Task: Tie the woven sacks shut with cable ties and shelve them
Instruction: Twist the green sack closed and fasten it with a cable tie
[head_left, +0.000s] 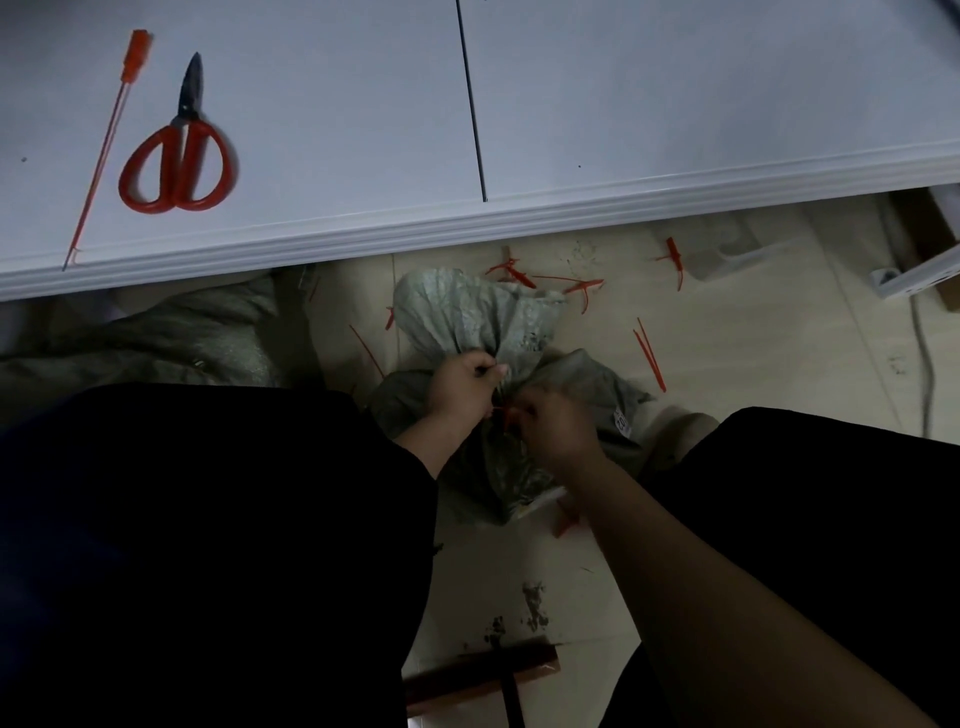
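Grey woven sack (467, 306) sits on the pale tiled floor (737, 364) just below the white tabletop (337, 104). My left hand (465, 387) grips its gathered neck and my right hand (556, 428) pinches a red cable tie (500, 413) there. Red-handled scissors (176, 161) lie on the tabletop.
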